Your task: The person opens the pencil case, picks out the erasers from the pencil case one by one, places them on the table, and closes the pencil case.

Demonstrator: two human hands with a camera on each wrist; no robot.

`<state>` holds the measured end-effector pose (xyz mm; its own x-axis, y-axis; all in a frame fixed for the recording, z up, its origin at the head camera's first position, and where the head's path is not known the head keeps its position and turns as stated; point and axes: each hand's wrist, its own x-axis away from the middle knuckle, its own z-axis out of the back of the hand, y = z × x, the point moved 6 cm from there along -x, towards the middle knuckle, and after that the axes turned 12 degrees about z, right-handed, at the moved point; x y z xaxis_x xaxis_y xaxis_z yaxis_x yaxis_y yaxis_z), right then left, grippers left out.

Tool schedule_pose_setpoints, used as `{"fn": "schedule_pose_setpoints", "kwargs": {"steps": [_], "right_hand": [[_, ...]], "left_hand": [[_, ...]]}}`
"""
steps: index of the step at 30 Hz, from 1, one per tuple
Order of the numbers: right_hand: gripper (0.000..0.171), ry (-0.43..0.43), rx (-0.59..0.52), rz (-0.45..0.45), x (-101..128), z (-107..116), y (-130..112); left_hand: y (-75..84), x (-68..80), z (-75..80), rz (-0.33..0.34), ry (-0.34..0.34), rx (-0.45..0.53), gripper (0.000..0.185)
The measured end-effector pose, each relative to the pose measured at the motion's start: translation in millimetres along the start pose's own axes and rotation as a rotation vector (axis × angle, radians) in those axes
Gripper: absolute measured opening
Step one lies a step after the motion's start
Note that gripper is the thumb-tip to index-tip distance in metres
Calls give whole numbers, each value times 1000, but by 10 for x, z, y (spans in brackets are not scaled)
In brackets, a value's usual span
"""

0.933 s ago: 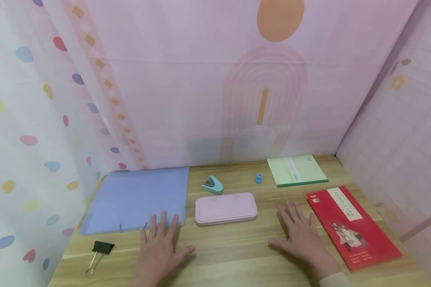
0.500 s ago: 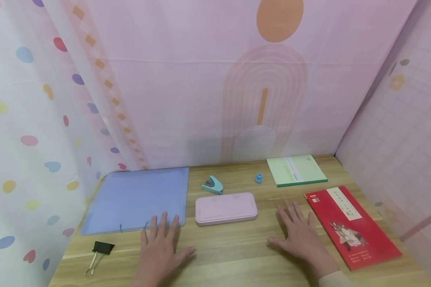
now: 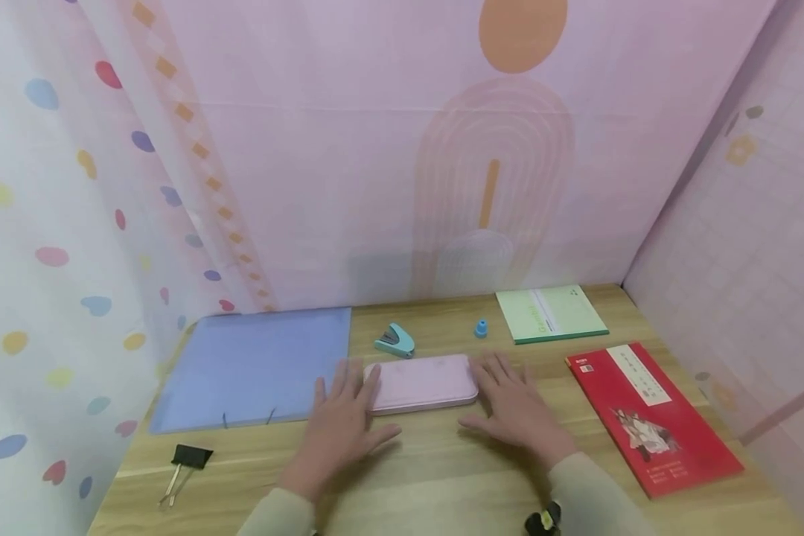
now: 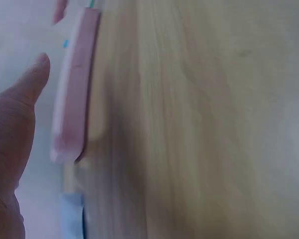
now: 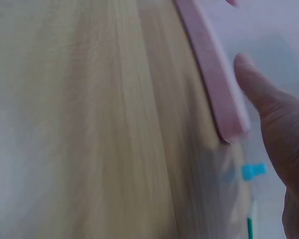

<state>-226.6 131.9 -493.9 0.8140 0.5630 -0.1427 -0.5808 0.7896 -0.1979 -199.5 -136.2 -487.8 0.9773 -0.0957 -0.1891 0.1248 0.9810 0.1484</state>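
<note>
A pink, rounded pencil case [image 3: 420,383] lies closed in the middle of the wooden table, its long side facing me. My left hand [image 3: 342,424] is at its left end, fingers straight and spread, fingertips overlapping the corner in the head view. At the right end is my right hand [image 3: 512,406], its fingers extended beside the edge. Whether either hand touches the case, I cannot tell. Both wrist views show the case's pink side [image 4: 77,89] near a raised thumb [image 5: 256,82]. Just behind the case sits a small teal stapler [image 3: 395,341].
A blue folder [image 3: 261,365] lies at left, with a black binder clip [image 3: 192,456] in front of it. Behind and right are a small blue cone-shaped piece [image 3: 481,328] and a green notebook [image 3: 552,313]. A red book [image 3: 653,420] lies far right. Curtains border the table.
Both hands have moved inward and forward from the bare wood to the two ends of the pencil case. The objects have stayed in place; the head view has tilted slightly.
</note>
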Motion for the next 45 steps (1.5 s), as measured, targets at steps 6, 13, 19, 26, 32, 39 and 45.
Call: {"fn": "schedule_pose_setpoints", "kwargs": {"steps": [6, 13, 19, 26, 32, 39, 45], "right_hand": [[97, -52, 1, 93, -353, -170, -157], [96, -99, 25, 150, -563, -299, -244], [95, -95, 58, 155, -599, -370, -291], [93, -83, 37, 170, -539, -386, -394], [93, -57, 44, 180, -435, -391, -436], [90, -76, 34, 196, -330, -408, -511], [88, -67, 13, 216, -266, -408, -597]], "left_hand": [[212, -240, -264, -57, -83, -22, 100], [294, -328, -378, -53, -147, -33, 99], [267, -324, -368, -58, -122, 6, 93], [233, -229, -384, -75, -69, -18, 92], [264, -105, -387, -95, -57, -17, 91], [282, 54, -353, -115, -42, -6, 84], [263, 175, -308, -121, -13, -11, 77]]}}
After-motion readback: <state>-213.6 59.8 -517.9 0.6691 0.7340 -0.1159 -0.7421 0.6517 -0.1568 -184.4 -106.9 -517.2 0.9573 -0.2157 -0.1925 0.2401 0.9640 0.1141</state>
